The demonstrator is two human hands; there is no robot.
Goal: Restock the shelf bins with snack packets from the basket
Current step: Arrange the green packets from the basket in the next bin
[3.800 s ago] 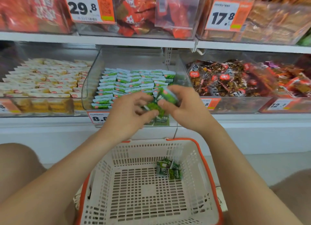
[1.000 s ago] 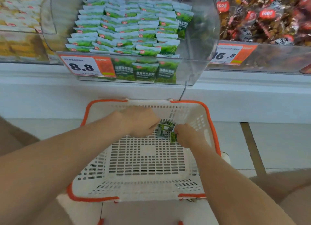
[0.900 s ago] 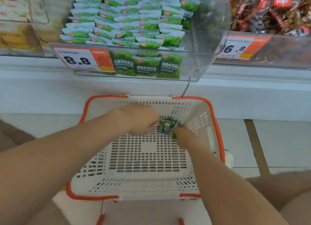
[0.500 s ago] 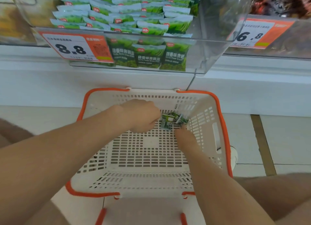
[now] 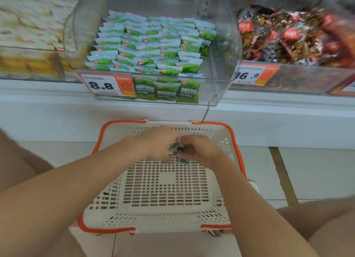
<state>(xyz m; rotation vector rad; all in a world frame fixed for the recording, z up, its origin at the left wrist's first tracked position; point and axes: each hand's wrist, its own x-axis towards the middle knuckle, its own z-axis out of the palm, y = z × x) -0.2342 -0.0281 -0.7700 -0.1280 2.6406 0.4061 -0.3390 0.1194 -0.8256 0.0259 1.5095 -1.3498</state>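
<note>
A white plastic basket point(image 5: 165, 214) with an orange rim stands on the floor below the shelf. Over its far end my left hand point(image 5: 157, 143) and my right hand point(image 5: 199, 150) meet, fingers curled round a small bunch of green snack packets point(image 5: 175, 149) that shows between them. Above, a clear shelf bin point(image 5: 226, 51) holds several rows of the same green packets point(image 5: 148, 45), with a price tag 8.8 point(image 5: 106, 83) on its front.
A bin of pale yellow packets point(image 5: 28, 32) sits to the left and a bin of dark red-brown packets point(image 5: 292, 37) to the right with a price tag point(image 5: 249, 74). My bare knees flank the basket on the tiled floor.
Both hands have closed together round the packets and lifted them off the basket floor. The view has tilted up, showing more of the shelf bins.
</note>
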